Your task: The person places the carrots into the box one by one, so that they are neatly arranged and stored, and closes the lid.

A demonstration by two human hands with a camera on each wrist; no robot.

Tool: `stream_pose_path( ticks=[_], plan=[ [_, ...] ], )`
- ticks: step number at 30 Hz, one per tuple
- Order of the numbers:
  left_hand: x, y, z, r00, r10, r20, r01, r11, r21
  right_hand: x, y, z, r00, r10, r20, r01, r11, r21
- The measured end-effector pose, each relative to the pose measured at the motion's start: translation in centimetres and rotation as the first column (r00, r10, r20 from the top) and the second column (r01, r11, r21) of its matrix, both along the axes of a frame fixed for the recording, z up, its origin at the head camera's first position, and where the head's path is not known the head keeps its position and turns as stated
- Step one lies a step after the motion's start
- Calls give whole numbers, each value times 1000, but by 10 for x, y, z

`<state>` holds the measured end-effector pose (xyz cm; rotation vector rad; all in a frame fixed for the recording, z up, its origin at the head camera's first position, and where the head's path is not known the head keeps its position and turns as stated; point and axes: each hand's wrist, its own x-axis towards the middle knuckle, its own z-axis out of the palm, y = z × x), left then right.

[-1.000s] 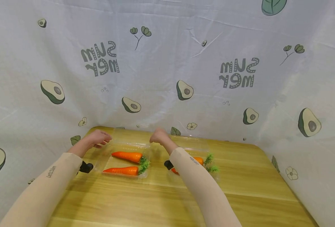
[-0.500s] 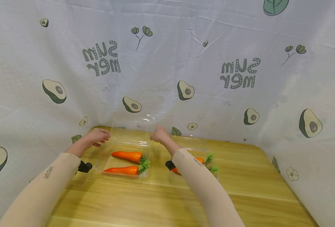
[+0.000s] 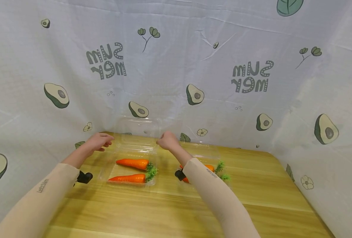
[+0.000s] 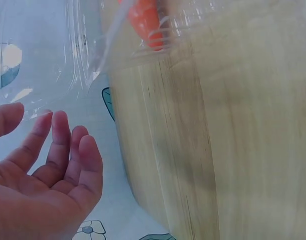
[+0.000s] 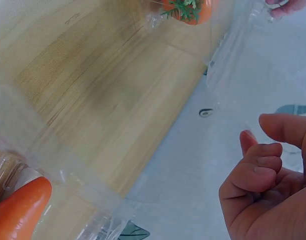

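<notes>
A clear plastic clamshell box (image 3: 128,184) with two orange carrots (image 3: 132,163) and their green tops lies on the table, left of middle. Its clear lid (image 3: 137,132) stands raised at the back. At the lid's left edge is my left hand (image 3: 100,141), thumb and forefinger pinching the thin plastic; its other fingers bend loosely in the left wrist view. My right hand (image 3: 167,140) pinches the lid's right side between thumb and forefinger, other fingers curled in the right wrist view. The transparent edge is hard to make out at both fingertips.
A second clear box (image 3: 201,150), lid laid back, holds carrots (image 3: 208,168) partly hidden behind my right forearm. The wooden table (image 3: 268,185) meets a white avocado-print curtain (image 3: 176,66) at the back and sides.
The left box's lid has swung up from lying nearly flat at the back to standing more upright. My left hand has shifted slightly left; my right hand has risen a little.
</notes>
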<state>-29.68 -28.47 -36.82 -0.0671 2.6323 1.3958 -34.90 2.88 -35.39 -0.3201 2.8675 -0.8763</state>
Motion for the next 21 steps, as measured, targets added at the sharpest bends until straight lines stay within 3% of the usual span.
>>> stream_pose_path(
  ticks=[7,21],
  plan=[
    [4,-1,0,1000,13,-21,-12,999,39,9,1,3,998,24,-51,-25,1000,-17],
    [21,0,7,994,42,-97,-30,992,126,26,5,4,991,37,-132,-42,998,-38]
  ],
)
